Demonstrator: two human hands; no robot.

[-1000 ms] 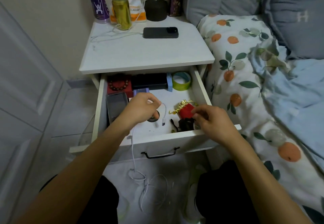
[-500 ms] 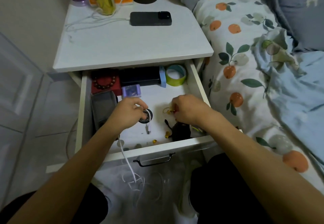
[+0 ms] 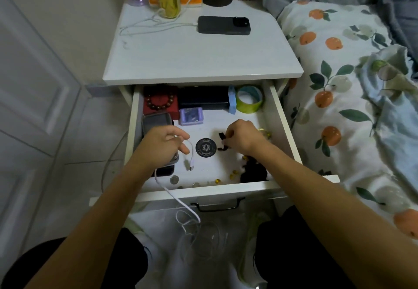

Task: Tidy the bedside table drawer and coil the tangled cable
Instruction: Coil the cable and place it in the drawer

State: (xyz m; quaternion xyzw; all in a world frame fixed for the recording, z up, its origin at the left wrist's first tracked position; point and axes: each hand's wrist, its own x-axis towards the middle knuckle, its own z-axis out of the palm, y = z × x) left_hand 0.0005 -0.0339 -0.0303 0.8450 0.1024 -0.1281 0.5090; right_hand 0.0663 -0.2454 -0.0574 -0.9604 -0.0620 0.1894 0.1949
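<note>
The white drawer (image 3: 226,188) of the bedside table stands pulled open. My left hand (image 3: 162,146) holds the white cable (image 3: 191,153) near its plug end, over the drawer's left side. From under that hand the cable runs over the drawer front down to a tangle on the floor (image 3: 192,224). My right hand (image 3: 242,137) pinches a small black strap (image 3: 222,140) in the middle of the drawer. A black round disc (image 3: 205,147) lies between my hands.
At the drawer's back are a red box with a bead bracelet (image 3: 159,102), a black box (image 3: 203,97), a green tape roll (image 3: 248,99) and a purple box (image 3: 191,116). Coins (image 3: 174,179) and gold bits (image 3: 235,172) lie near the front. A phone (image 3: 224,25) charges on top. The bed is at right.
My right hand has left the red and gold ornament, moved left and taken the black strap. My left hand has shifted left with the cable, uncovering the round disc. The view has tilted down.
</note>
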